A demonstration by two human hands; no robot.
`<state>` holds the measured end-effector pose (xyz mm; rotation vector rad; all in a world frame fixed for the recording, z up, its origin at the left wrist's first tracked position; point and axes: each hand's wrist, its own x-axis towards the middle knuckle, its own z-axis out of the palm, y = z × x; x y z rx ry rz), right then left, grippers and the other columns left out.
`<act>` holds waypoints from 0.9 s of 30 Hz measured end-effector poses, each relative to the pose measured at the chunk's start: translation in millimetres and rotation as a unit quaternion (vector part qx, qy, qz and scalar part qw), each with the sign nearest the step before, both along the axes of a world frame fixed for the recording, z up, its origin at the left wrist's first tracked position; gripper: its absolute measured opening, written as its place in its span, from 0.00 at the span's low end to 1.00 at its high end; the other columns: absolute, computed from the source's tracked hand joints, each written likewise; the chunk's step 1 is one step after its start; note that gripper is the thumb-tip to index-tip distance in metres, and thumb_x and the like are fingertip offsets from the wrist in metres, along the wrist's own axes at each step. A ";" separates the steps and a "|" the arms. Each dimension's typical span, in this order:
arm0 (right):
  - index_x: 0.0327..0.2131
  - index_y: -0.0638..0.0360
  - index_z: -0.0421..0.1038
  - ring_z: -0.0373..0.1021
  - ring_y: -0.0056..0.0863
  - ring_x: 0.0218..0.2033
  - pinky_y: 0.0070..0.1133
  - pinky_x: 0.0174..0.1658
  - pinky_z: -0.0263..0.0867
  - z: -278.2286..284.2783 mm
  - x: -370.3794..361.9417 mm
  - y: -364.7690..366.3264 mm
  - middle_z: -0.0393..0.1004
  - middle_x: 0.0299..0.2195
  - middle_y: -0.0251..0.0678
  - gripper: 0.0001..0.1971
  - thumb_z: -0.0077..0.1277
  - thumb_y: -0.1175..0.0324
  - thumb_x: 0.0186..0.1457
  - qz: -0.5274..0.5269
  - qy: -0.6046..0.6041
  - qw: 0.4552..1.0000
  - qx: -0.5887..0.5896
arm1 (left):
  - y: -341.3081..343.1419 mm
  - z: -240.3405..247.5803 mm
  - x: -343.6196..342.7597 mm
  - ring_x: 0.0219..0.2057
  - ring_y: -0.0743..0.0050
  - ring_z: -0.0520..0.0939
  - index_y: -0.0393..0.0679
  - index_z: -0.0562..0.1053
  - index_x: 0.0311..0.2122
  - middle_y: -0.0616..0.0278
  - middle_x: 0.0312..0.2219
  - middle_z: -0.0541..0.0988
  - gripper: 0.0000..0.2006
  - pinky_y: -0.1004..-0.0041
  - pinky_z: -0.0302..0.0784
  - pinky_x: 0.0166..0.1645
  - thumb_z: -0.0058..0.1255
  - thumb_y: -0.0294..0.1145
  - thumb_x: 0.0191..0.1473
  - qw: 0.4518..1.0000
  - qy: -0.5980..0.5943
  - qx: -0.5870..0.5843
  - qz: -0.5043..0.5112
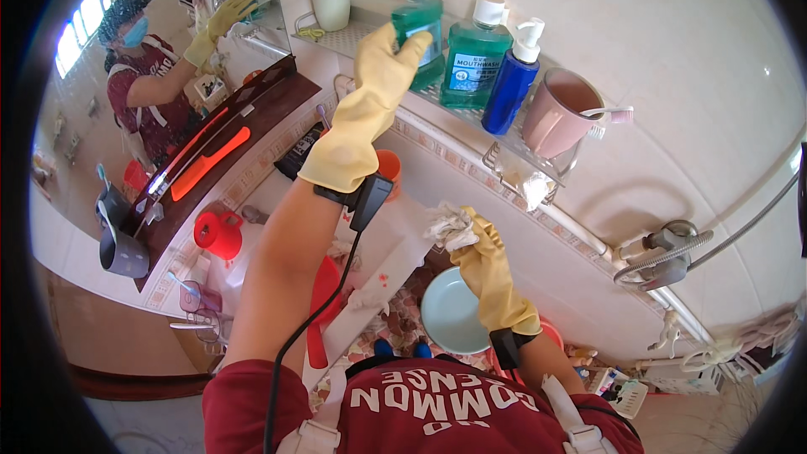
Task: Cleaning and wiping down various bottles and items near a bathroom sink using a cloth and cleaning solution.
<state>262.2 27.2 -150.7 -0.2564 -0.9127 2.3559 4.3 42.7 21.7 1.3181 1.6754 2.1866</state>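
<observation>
My left hand (382,67), in a yellow rubber glove, reaches up to the wall shelf (343,39) and is closed around a green mouthwash bottle (418,10) with a white cap. Whether that bottle rests on the shelf or is lifted, I cannot tell. Just right of it stands a second green mouthwash bottle (475,50), then a blue pump bottle (509,92) and a pink cup (555,118) with a toothbrush across its rim. Lower down, my gloved right hand (485,256) grips a crumpled whitish cloth (452,227) above a pale blue basin (450,319).
A pale green cup (330,4) of brushes stands at the shelf's left end. A mirror (168,17) hangs on the left, above a dark ledge with an orange comb (210,164). Below are a red mug (218,234) and an orange cup (388,166). A shower mixer (664,252) juts out right.
</observation>
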 end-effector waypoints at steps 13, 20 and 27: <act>0.53 0.68 0.71 0.77 0.30 0.45 0.22 0.44 0.73 38.4 -32.6 -8.2 0.78 0.49 0.48 0.15 0.50 0.70 0.67 -0.262 -0.032 0.938 0.225 | -111.4 -99.0 42.5 0.42 0.75 0.80 0.46 0.68 0.60 0.67 0.45 0.78 0.21 0.73 0.80 0.43 0.53 0.40 0.65 0.912 -0.362 0.118 -0.154; 0.55 0.70 0.71 0.75 0.42 0.48 0.30 0.53 0.70 58.2 -65.9 -36.0 0.77 0.49 0.51 0.17 0.50 0.72 0.65 -0.230 -0.071 0.642 0.728 | -145.2 -152.7 108.5 0.49 0.70 0.81 0.46 0.65 0.63 0.62 0.52 0.77 0.23 0.67 0.79 0.54 0.47 0.44 0.69 0.882 -0.436 0.067 -0.165; 0.50 0.68 0.74 0.75 0.38 0.46 0.29 0.51 0.70 17.0 -65.7 -32.3 0.78 0.48 0.47 0.15 0.49 0.66 0.67 -0.153 -0.178 0.857 0.459 | -171.2 -157.9 122.6 0.47 0.72 0.81 0.44 0.66 0.62 0.65 0.49 0.78 0.22 0.68 0.81 0.50 0.54 0.38 0.66 0.872 -0.449 0.027 -0.195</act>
